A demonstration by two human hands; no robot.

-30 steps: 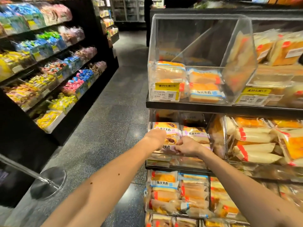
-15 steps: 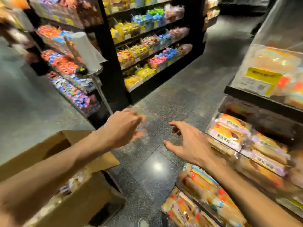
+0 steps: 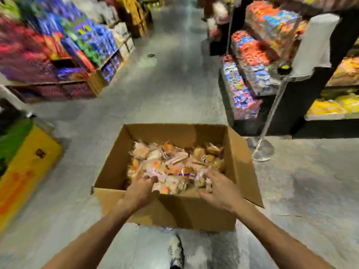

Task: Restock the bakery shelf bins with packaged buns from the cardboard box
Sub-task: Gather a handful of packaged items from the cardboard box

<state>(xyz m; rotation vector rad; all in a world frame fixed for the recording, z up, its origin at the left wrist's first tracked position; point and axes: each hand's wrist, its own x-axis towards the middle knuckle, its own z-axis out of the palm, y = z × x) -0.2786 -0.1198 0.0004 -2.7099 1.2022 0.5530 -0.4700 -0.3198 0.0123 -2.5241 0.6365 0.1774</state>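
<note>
An open cardboard box [image 3: 242,164] stands on the floor right in front of me, filled with several packaged buns [image 3: 174,164] in clear wrappers. My left hand [image 3: 140,189] reaches over the box's near rim with its fingers down on the buns at the near left. Fingers spread, my right hand [image 3: 219,188] hovers over the buns at the near right. Neither hand plainly holds a package. The frame is blurred. The bakery shelf bins are out of view.
Shelves of colourful snack packs line the left [image 3: 58,51] and the right [image 3: 252,65] of the aisle. A metal stanchion pole [image 3: 272,117] with a round base stands just right of the box. A yellow crate [image 3: 25,162] sits at the left. My shoe [image 3: 175,251] shows below the box.
My view has swung from the bakery shelf left and down to the box. Both hands left the shelf bin and came down into the box.
</note>
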